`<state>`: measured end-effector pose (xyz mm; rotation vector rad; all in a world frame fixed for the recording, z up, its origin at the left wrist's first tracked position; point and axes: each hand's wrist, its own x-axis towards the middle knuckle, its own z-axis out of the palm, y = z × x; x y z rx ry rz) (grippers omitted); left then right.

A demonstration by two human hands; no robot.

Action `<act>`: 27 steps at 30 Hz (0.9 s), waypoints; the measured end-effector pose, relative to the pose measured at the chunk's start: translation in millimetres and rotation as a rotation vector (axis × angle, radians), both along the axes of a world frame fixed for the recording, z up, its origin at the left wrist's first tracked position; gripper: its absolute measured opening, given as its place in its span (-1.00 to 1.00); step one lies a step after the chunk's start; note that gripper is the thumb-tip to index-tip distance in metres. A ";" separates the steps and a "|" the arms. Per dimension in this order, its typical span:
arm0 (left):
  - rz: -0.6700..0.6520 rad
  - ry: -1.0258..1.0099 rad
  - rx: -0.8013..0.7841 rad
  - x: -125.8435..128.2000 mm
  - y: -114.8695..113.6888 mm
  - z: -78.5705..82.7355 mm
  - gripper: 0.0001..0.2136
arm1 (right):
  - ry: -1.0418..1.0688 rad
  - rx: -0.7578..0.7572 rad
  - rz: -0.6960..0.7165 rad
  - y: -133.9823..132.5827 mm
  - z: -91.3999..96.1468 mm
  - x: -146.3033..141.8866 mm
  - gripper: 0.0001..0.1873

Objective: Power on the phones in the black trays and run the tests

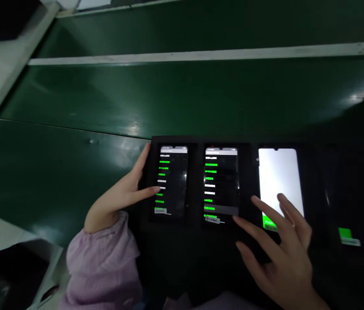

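Several smartphones lie face up in a row in a black tray [198, 140]. The left phone [172, 181] and the middle phone [221, 181] show dark screens with lists in green and white text. A third phone [279, 172] has a blank white screen with a green patch at its bottom. My left hand [130, 187] is at the tray's left end, fingers spread, the thumb tip at the left phone's edge. My right hand [279, 245] has its fingers apart, the index fingertip at the lower right of the middle phone; whether it touches is unclear. Other fingers hover over the white screen.
Further right a dark screen [362, 193] shows a green and a red block. Under the tray is a green work surface [169, 94], with a pale strip [182, 56] across it. A dark object [10, 271] stands at the lower left.
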<state>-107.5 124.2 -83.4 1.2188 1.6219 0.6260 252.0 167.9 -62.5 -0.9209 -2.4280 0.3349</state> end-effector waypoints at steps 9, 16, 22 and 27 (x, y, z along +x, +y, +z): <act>-0.283 0.149 0.026 -9.9 -5.6 -5.5 0.25 | 0.031 0.018 0.002 3.5 -1.8 0.7 -0.81; 0.173 0.009 0.047 9.4 1.5 6.2 0.30 | 0.100 -0.001 0.004 7.0 1.2 12.0 -0.80; 0.779 0.009 -0.077 33.9 21.1 21.0 -0.39 | 0.352 -0.232 0.226 -2.7 5.4 16.5 -0.73; 1.086 -0.205 -0.152 91.8 26.4 39.0 -0.66 | 0.565 -0.339 0.265 -14.6 -19.0 49.2 -0.62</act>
